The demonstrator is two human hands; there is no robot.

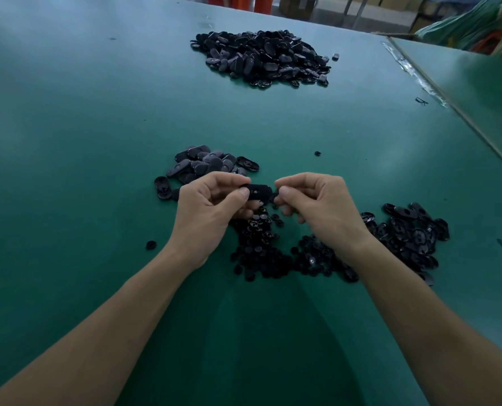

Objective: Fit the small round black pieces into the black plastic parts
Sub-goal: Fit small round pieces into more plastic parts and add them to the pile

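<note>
Pinching 1 black plastic part (pixel 258 191) with the left fingers (pixel 235 179), just above the worktop (pixel 97 142); closing narrowly on its end with the right fingers (pixel 286 191), contents too small to tell. Likely mid-fitting. Next: pressing squarely in, with more small round pieces (pixel 258 253) heaped beneath.

forearms (pixel 103 323): bare, unsleeved | left grip (pixel 206 212): bare, nails short | right grip (pixel 323 206): bare, nails short

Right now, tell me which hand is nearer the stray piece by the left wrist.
Left. The left hand sits just right of the stray piece; the right hand lies farther right.
</note>
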